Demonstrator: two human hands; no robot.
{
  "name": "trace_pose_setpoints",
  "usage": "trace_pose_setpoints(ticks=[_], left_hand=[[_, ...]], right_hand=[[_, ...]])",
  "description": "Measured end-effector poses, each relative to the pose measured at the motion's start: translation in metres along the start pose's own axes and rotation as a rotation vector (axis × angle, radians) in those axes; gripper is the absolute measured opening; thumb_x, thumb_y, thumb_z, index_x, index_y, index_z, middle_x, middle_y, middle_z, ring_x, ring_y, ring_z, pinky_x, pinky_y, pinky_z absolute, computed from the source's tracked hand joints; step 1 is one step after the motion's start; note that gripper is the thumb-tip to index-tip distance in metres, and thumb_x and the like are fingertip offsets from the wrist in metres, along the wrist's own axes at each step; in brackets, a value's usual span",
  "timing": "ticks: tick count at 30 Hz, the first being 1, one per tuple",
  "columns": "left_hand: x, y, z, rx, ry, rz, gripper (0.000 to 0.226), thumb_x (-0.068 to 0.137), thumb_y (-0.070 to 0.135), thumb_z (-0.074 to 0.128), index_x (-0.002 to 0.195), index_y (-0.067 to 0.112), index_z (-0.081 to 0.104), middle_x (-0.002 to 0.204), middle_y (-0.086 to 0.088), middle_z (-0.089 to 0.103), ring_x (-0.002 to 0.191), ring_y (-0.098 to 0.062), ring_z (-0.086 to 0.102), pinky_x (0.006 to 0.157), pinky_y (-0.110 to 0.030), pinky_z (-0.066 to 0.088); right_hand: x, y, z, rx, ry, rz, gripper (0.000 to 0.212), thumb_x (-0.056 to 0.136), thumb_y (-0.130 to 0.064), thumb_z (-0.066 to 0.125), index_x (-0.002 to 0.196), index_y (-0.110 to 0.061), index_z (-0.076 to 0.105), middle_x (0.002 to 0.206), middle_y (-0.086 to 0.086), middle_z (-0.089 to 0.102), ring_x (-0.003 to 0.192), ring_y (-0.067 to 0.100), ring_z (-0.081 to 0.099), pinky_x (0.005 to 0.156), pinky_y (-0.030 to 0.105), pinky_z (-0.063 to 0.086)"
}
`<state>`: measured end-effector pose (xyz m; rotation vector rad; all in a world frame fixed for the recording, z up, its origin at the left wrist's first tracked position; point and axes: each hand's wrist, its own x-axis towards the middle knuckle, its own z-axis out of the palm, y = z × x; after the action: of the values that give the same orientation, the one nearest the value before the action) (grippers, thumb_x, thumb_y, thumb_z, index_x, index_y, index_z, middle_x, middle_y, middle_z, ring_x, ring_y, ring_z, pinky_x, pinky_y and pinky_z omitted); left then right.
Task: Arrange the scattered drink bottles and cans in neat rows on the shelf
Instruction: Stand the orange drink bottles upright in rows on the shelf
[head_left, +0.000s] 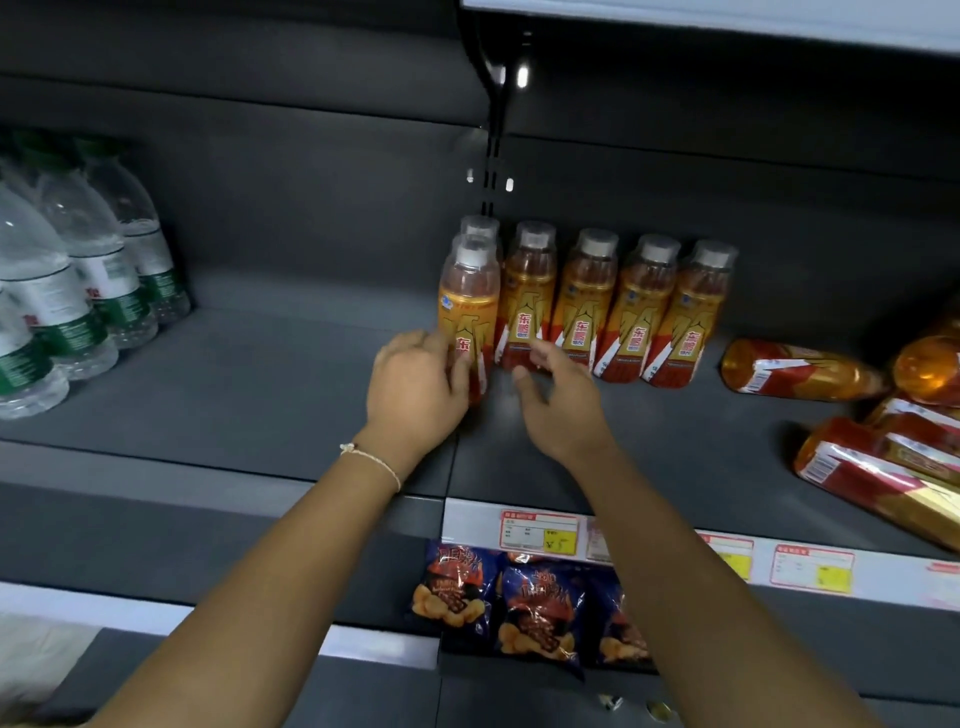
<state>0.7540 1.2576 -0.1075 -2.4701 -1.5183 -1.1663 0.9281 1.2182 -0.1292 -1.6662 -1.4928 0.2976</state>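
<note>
Blue snack bags (524, 608) sit nearest, on the lower shelf, partly hidden by the right forearm. Above them, on the grey shelf (234, 395), the left hand (415, 389) has its grip curled round the front orange bottle (469, 301), hiding its base. The right hand (561, 400) hovers beside it, grip wide, holding nothing. Farther back stands a row of upright bottles (613, 306). Fallen bottles (800, 371) at right and water bottles (67, 280) at left are cut off by the frame edges.

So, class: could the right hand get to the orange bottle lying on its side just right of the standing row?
Probably yes. The right hand is open, holding nothing, and bare shelf lies between it and the lying bottle, with nothing visibly blocking.
</note>
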Motion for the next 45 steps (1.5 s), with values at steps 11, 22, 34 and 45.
trace_pose_setpoints(ticks=[11,22,34,45], left_hand=[[0.011,0.184,0.046,-0.322,-0.162,0.365,0.034,0.095,0.016,0.046,0.127,0.008,0.053,0.122,-0.013,0.059,0.113,-0.029,0.053,0.095,-0.038,0.043],[0.002,0.317,0.113,-0.344,-0.458,0.605,0.055,0.087,0.018,0.057,0.140,0.016,0.040,0.139,-0.007,0.050,0.125,-0.024,0.047,0.104,-0.036,0.041],[0.005,0.377,0.147,-0.052,-0.664,0.803,0.078,0.066,0.046,0.079,0.134,0.024,0.049,0.126,0.002,0.054,0.114,-0.018,0.048,0.099,-0.032,0.040],[0.007,0.349,0.144,0.015,-0.684,0.729,0.063,0.070,0.049,0.074,0.125,0.026,0.053,0.108,0.003,0.054,0.101,-0.016,0.048,0.081,-0.032,0.047]], right_hand=[[-0.038,0.054,-0.149,-0.039,0.352,0.099,0.025,0.098,-0.021,0.058,0.121,-0.015,0.065,0.110,-0.003,0.068,0.106,0.020,0.064,0.095,0.036,0.051],[-0.093,0.121,-0.286,-0.125,0.574,0.153,0.025,0.096,-0.013,0.059,0.121,-0.011,0.065,0.108,0.003,0.070,0.101,0.019,0.064,0.088,0.032,0.052],[-0.124,0.182,-0.338,-0.091,0.542,0.228,0.027,0.099,-0.012,0.056,0.124,-0.012,0.065,0.108,-0.001,0.071,0.102,0.016,0.064,0.075,0.018,0.047],[-0.114,0.181,-0.328,-0.027,0.538,0.289,0.023,0.099,-0.017,0.057,0.121,-0.018,0.066,0.105,-0.009,0.064,0.098,0.010,0.059,0.068,0.015,0.046]])
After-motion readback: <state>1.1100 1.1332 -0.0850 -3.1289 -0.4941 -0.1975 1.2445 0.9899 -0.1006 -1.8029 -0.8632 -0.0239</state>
